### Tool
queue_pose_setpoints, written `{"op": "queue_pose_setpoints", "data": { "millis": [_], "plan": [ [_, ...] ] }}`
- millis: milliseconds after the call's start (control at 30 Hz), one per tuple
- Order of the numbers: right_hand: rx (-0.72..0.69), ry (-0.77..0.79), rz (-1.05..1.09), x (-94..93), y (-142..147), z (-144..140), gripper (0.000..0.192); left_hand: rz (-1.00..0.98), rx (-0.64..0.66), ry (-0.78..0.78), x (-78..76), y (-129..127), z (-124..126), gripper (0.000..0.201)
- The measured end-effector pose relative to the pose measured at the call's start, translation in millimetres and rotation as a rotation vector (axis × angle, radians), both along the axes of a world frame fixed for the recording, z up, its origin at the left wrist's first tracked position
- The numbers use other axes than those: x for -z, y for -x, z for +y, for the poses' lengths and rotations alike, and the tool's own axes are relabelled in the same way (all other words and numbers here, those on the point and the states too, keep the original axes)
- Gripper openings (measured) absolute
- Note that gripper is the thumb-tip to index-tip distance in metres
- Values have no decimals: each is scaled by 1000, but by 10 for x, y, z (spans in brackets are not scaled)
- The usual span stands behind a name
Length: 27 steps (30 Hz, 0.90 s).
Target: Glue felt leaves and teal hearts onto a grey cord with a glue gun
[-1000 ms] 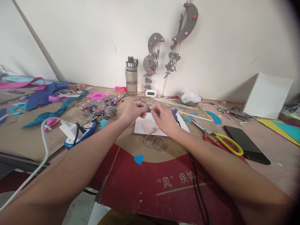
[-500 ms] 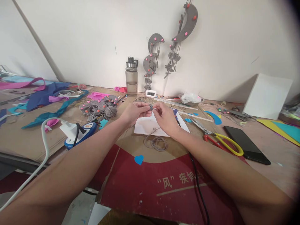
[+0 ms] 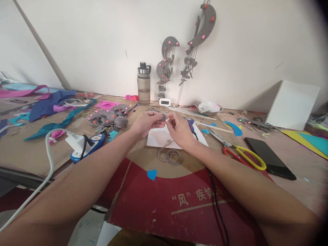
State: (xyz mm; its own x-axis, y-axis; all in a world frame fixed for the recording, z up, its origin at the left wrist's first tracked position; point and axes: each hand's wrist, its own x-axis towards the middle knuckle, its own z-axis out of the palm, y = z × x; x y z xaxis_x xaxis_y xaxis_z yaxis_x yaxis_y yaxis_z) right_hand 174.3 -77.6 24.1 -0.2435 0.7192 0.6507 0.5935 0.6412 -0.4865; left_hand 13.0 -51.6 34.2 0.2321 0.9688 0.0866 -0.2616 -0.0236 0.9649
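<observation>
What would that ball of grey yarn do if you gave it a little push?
The ball of grey yarn looks round, so it would probably roll a bit. It is wound from soft strands, so it is likely light and squashy, not breakable. The felt pieces heaped right beside it would probably stop it rolling far that way.

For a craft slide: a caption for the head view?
Both hands, left hand and right hand, pinch a small grey piece above white paper and coiled grey cord.

Small grey piece [image 3: 164, 117] between both hands' fingers [image 3: 159, 118].
</observation>
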Motion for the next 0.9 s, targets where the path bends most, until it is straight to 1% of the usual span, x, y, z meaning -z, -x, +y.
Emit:
{"op": "queue_pose_setpoints", "data": {
  "millis": [100,167,300,367,467,533,567,633,667,733,767,833,900],
  "plan": [
    [-9,23,9,-5,11,-19,18,4,-61,-2,-26,9,-6,17],
    [-16,32,12,-14,7,-28,16,25,-111,-20,-39,25,-6,16],
    [-17,86,15,-47,-21,-25,16,42,-195,-75,-24,66,22,17],
    [8,108,-5,-82,-47,-7,24,43,-236,-79,-7,82,45,18],
    [47,75,-112,-160,-117,60,40,34,-275,-72,5,93,65,19],
    [106,64,-184,-218,-196,126,43,20,-279,-62,1,94,65,20],
    [158,72,-209,-244,-245,160,40,9,-276,-55,-3,94,63,21],
    [314,92,-282,-286,-353,220,29,-18,-265,-41,-13,96,58,21],
    [399,108,-352,-302,-407,242,26,-35,-260,-35,-17,98,57,21],
    [533,209,-544,-322,-503,271,31,-74,-252,-22,-25,105,57,19],
    [561,286,-638,-326,-541,279,36,-90,-247,-18,-29,110,59,18],
    [558,435,-758,-320,-591,292,44,-110,-238,-10,-36,118,60,15],
    [537,503,-758,-292,-613,313,45,-118,-233,-3,-34,120,60,13]
  ]
}}
